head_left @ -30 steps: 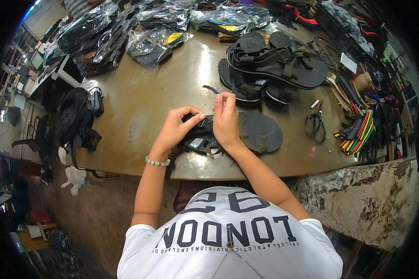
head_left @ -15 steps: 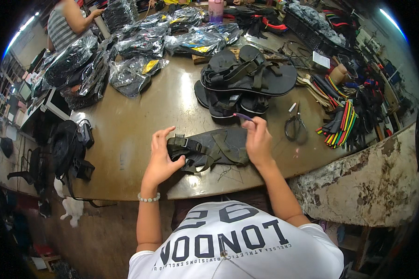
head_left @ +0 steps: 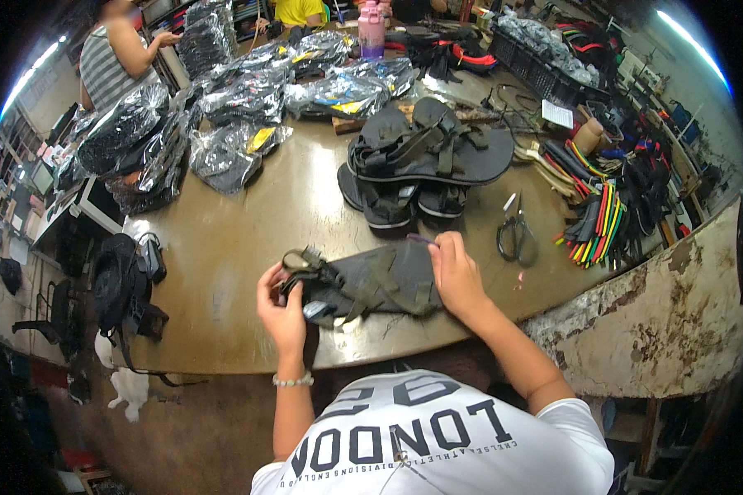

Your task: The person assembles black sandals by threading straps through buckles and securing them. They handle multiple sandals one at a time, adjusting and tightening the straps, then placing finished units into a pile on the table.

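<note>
A dark sandal (head_left: 363, 276) with olive straps lies on the table in front of me, its heel end to the left. My left hand (head_left: 282, 309) is closed round that heel end, with the raised heel strap (head_left: 309, 262) next to its fingers. At the opposite end, my right hand (head_left: 458, 276) rests against the sandal's edge. Its fingers pinch a thin purple tool (head_left: 419, 239), whose kind I cannot make out. Just beyond, several similar sandals (head_left: 470, 157) are stacked. Scissors with black handles (head_left: 517, 239) lie to the right.
Sandals in clear plastic bags (head_left: 231, 153) cover the far left of the table (head_left: 248, 223). Bundled coloured straps (head_left: 598, 223) lie at the right, near a black crate (head_left: 537, 62). A pink bottle (head_left: 371, 33) stands at the back. Another person (head_left: 120, 58) stands far left.
My left hand has closed on the sandal's heel end, where its fingers were spread before. My right hand has come down with the purple tool to the other end.
</note>
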The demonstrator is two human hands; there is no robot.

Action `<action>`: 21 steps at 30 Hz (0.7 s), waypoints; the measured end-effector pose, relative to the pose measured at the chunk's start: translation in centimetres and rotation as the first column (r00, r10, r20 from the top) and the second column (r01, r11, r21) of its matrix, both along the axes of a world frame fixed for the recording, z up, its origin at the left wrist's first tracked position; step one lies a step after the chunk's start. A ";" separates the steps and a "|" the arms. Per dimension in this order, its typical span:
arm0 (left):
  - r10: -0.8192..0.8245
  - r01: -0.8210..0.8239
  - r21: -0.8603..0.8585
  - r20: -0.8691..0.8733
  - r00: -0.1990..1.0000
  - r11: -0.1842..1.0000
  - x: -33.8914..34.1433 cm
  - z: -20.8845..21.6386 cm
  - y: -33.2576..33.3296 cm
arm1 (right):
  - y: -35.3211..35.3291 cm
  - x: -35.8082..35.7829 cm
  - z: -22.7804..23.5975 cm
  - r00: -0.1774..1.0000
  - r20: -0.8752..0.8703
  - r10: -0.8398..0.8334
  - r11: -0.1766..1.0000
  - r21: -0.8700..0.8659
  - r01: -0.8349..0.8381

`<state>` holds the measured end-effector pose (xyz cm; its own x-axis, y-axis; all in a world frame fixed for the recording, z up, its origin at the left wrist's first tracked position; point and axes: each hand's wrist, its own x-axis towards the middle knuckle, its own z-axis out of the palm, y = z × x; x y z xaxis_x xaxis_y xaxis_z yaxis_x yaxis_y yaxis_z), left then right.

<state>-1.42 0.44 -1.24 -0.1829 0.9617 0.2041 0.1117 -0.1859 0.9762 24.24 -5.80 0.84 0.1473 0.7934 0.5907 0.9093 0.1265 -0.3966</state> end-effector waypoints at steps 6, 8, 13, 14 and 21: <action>-0.129 0.063 0.521 0.092 0.987 0.851 1.4 10.3 7.0 | 4.0 5.1 12.9 0.989 0.093 -0.116 0.938 0.338 0.078; -0.226 0.138 0.698 0.035 0.973 0.703 4.9 14.2 13.3 | 10.2 9.5 17.6 0.997 0.075 -0.001 0.842 0.538 -0.040; -0.383 0.368 0.414 -0.049 0.922 0.833 15.0 13.7 26.4 | 21.5 19.5 16.9 0.994 0.012 -0.106 0.901 0.424 0.091; -0.421 0.409 0.331 -0.039 0.906 0.850 16.3 11.2 27.1 | 22.4 21.0 14.7 0.987 0.006 -0.159 0.950 0.275 0.152; -0.638 0.670 0.097 -0.234 0.734 0.736 16.1 4.5 27.3 | 22.1 25.3 5.5 0.973 -0.106 -0.205 0.975 -0.104 0.194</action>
